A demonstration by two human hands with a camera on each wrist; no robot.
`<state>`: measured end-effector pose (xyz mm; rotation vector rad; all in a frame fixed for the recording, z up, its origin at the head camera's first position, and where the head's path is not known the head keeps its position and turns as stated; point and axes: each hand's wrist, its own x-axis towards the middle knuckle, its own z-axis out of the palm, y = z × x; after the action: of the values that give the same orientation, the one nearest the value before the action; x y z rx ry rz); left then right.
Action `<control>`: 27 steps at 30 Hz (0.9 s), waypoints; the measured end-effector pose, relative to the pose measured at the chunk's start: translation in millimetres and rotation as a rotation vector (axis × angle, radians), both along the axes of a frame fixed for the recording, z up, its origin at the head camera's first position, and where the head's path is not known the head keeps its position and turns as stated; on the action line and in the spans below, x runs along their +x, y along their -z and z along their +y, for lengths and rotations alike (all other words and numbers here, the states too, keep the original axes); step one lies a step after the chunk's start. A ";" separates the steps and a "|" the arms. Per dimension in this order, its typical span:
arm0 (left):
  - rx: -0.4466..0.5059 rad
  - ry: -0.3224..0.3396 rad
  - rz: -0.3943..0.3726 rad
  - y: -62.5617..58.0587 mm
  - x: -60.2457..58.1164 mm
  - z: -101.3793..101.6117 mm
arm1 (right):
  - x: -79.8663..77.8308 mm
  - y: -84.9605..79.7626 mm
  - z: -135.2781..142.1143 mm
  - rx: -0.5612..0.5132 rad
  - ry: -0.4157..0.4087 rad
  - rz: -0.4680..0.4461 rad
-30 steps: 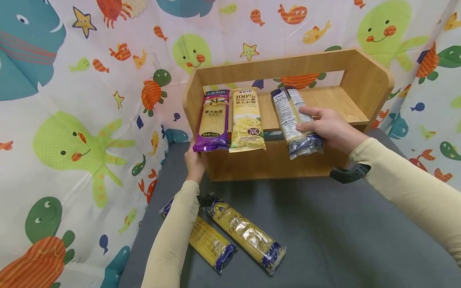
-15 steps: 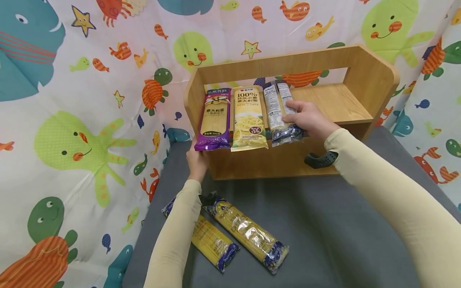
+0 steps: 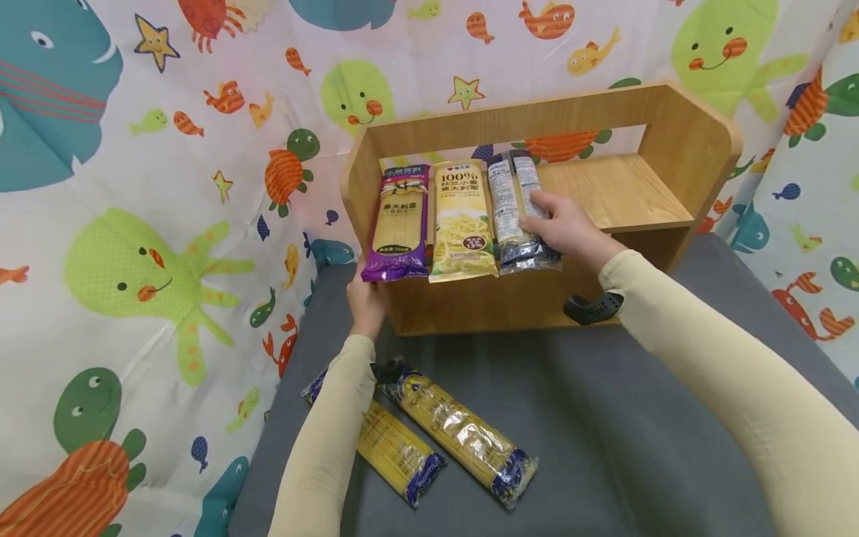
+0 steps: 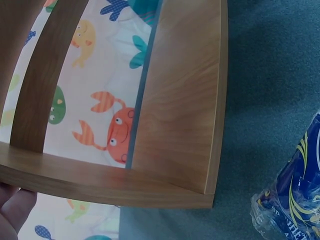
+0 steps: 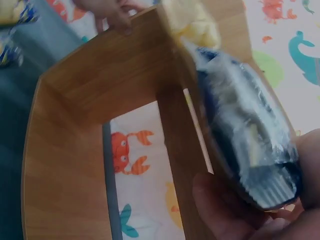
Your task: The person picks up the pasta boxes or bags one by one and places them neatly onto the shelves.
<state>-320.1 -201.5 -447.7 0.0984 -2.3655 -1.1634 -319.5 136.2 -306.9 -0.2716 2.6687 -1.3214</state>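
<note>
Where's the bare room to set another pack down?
Upper shelf: bare between the right hand with its blue pack and the right side panel. Lower shelf, beneath: bare where visible. Table: open right of the two blue-ended packs. Crowded: the upper shelf's left, with purple pack, yellow pack and blue pack side by side.

White cloth [image 3: 201, 168] printed with green octopuses [image 3: 127, 268] and orange-shelled turtles [image 3: 285, 175] forms the backdrop, creased at left. A dark grey surface [image 3: 637, 432] adjoins it under soft light.
</note>
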 end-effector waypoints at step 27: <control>-0.021 0.005 0.015 -0.5 -3.7 -2.5 | 114.3 129.8 91.4 0.061 -0.115 -0.060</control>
<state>-323.8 -203.9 -447.2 0.0760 -2.3654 -1.1377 -205.2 227.6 -436.7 -0.3667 2.5958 -1.1939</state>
